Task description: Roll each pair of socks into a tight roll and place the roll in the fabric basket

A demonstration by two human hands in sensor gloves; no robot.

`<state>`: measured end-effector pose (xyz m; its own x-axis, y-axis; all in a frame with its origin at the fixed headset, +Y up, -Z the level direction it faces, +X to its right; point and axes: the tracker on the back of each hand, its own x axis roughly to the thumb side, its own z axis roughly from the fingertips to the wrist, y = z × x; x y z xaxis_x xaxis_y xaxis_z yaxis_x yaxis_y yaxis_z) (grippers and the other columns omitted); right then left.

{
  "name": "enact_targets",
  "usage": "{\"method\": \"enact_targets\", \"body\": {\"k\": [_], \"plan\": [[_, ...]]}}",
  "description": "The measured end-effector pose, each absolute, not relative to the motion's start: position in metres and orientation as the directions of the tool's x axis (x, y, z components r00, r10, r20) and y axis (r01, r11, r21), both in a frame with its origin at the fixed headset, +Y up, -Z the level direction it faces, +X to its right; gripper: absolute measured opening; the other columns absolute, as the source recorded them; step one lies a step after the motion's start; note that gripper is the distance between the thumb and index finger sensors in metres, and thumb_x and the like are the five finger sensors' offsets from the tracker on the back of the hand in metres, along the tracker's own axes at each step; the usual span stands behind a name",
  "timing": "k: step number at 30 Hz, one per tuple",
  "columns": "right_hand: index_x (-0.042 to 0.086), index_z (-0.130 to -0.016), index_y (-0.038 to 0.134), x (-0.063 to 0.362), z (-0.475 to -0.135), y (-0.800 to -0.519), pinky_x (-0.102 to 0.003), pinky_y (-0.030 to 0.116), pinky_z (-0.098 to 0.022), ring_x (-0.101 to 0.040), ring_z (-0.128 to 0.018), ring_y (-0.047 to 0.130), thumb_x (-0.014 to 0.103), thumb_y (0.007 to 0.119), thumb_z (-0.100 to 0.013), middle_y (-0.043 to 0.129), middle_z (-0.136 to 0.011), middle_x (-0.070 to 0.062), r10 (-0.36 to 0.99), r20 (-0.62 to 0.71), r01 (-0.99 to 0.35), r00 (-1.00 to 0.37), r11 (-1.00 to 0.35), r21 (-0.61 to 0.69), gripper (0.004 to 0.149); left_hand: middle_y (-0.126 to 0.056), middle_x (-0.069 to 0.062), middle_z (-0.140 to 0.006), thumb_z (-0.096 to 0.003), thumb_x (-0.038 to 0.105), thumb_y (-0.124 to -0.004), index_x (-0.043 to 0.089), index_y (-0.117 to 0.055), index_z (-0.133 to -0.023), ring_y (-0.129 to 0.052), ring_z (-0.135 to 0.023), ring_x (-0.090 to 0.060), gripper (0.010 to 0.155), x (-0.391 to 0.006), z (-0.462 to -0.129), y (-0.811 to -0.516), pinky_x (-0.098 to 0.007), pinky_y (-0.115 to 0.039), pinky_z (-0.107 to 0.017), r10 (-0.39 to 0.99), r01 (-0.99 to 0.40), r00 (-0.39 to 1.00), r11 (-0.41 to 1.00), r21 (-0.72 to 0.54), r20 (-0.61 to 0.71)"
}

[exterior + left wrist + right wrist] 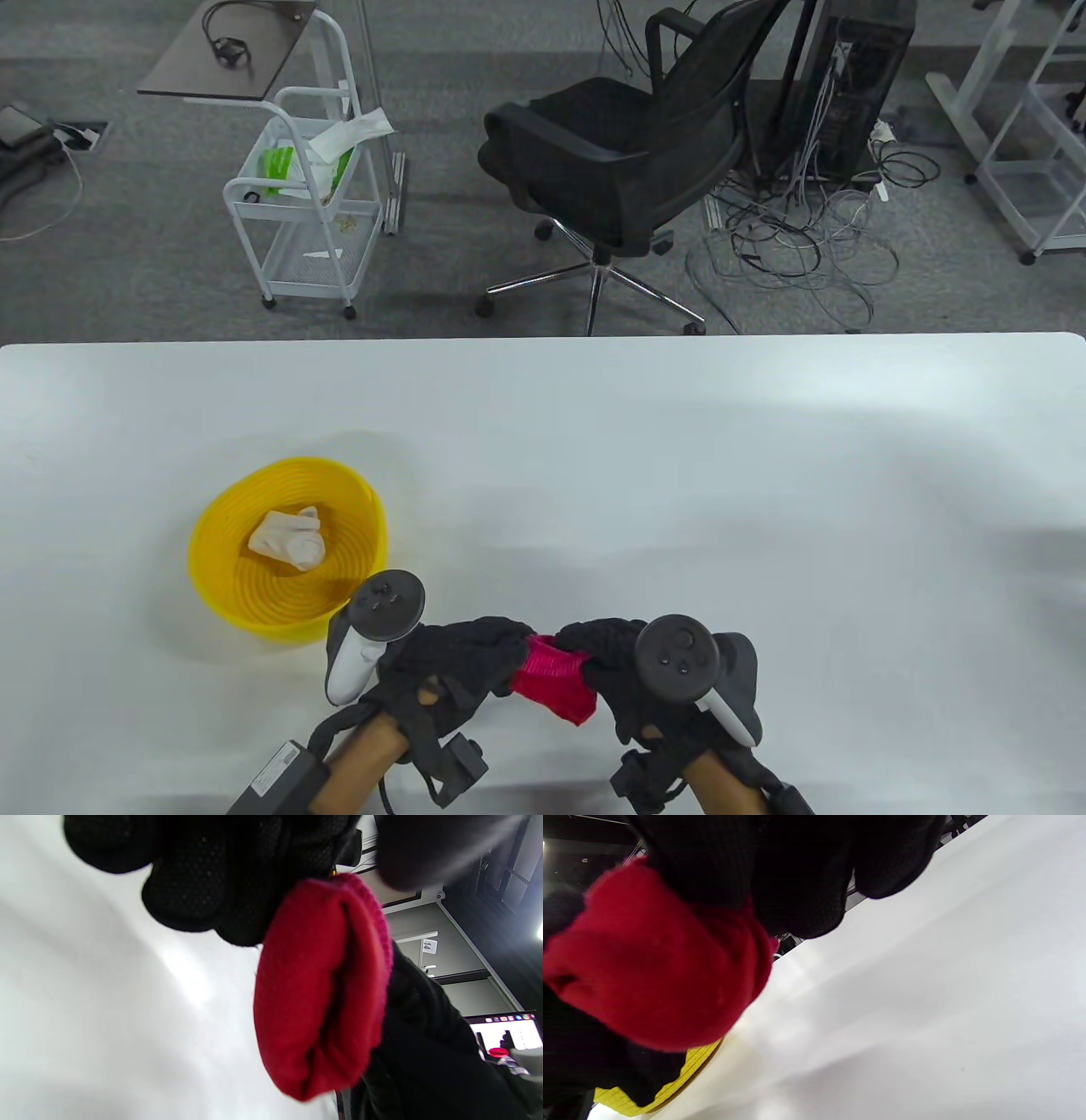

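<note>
Hands first: your left hand (462,658) and right hand (615,662) both pinch the red sock roll (553,679) just above the bench (679,475). Tuck its cuff snugly, then carry it left to the yellow basket (221,586), beside the white roll (288,536).

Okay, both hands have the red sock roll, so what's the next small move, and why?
Probably carry the red sock roll left over the yellow basket. Both the left hand and right hand grip it above the table, and a white roll already lies inside.

Both hands, left hand (462,658) and right hand (615,658), grip a red sock roll (553,679). It sits just right of the yellow basket (212,552). A white sock roll (288,536) lies inside the basket.
</note>
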<state>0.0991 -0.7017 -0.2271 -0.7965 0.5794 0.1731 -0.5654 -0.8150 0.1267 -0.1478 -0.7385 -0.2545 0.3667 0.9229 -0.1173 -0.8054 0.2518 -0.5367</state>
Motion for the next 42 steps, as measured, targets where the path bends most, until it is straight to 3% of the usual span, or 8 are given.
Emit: {"method": "enact_targets", "body": {"k": [2,7,11,20,30,35,42], "plan": [[0.042,-0.08,0.083,0.098,-0.226,-0.701,-0.046,0.076,-0.065,-0.008,-0.075,0.097,0.04,0.088,-0.039,0.093,-0.085,0.016,0.565,0.173,-0.556,-0.807,-0.825,0.104,0.041,-0.094,-0.013,-0.083,-0.0337,0.065,-0.08,0.015,-0.074,-0.095,-0.093,-0.063,-0.034,0.079,-0.144,-0.253,-0.742,-0.049,-0.073,-0.046,0.912,-0.767,0.391,0.248,-0.592,-0.125],[0.042,-0.08,0.082,0.096,-0.224,-0.7,-0.045,0.076,-0.066,-0.008,-0.075,0.097,0.04,0.088,-0.039,0.093,-0.085,0.016,0.547,0.193,-0.543,-0.814,-0.836,0.08,0.041,-0.098,-0.011,-0.075,-0.0362,0.047,-0.086,0.015,-0.079,-0.089,-0.096,-0.057,-0.031,0.062,-0.138,-0.254,-0.739,-0.047,-0.075,-0.043,0.899,-0.769,0.429,0.31,-0.558,-0.092],[0.043,-0.085,0.077,0.099,-0.224,-0.697,-0.046,0.074,-0.067,-0.009,-0.081,0.094,0.043,0.086,-0.039,0.088,-0.091,0.016,0.566,0.183,-0.565,-0.804,-0.823,0.064,0.047,-0.098,-0.013,-0.073,-0.0369,0.043,-0.086,0.015,-0.081,-0.087,-0.096,-0.055,-0.031,0.058,-0.142,-0.253,-0.725,-0.048,-0.075,-0.042,0.888,-0.787,0.459,0.398,-0.472,-0.016],[0.039,-0.094,0.068,0.121,-0.236,-0.704,-0.05,0.069,-0.07,-0.017,-0.093,0.085,0.058,0.076,-0.039,0.078,-0.101,0.009,0.659,0.049,-0.656,-0.751,-0.752,0.064,0.059,-0.097,-0.012,-0.077,-0.0366,0.044,-0.086,0.016,-0.08,-0.089,-0.095,-0.058,-0.032,0.059,-0.203,-0.262,-0.675,-0.048,-0.074,-0.044,0.834,-0.83,0.546,0.552,-0.08,0.082],[0.037,-0.098,0.06,0.122,-0.241,-0.716,-0.054,0.062,-0.072,-0.023,-0.101,0.075,0.065,0.073,-0.036,0.069,-0.107,0.006,0.649,0.009,-0.641,-0.76,-0.753,0.146,0.069,-0.096,-0.01,-0.08,-0.037,0.044,-0.086,0.018,-0.079,-0.09,-0.095,-0.063,-0.031,0.059,-0.296,-0.271,-0.658,-0.048,-0.074,-0.047,0.744,-0.703,0.666,0.65,0.289,-0.053],[0.036,-0.099,0.059,0.121,-0.243,-0.721,-0.054,0.061,-0.072,-0.023,-0.102,0.074,0.065,0.072,-0.036,0.069,-0.108,0.005,0.635,-0.003,-0.626,-0.772,-0.761,0.168,0.07,-0.096,-0.01,-0.08,-0.0371,0.044,-0.086,0.019,-0.079,-0.09,-0.094,-0.064,-0.031,0.059,-0.314,-0.278,-0.675,-0.048,-0.074,-0.047,0.653,-0.589,0.732,0.75,0.301,-0.195],[0.036,-0.1,0.058,0.122,-0.245,-0.726,-0.055,0.061,-0.072,-0.024,-0.102,0.073,0.065,0.072,-0.036,0.069,-0.108,0.004,0.617,-0.02,-0.608,-0.787,-0.769,0.197,0.071,-0.095,-0.01,-0.082,-0.0376,0.044,-0.085,0.02,-0.078,-0.092,-0.094,-0.067,-0.031,0.06,-0.306,-0.288,-0.697,-0.049,-0.072,-0.052,0.495,-0.471,0.818,0.869,0.151,-0.293]]}}
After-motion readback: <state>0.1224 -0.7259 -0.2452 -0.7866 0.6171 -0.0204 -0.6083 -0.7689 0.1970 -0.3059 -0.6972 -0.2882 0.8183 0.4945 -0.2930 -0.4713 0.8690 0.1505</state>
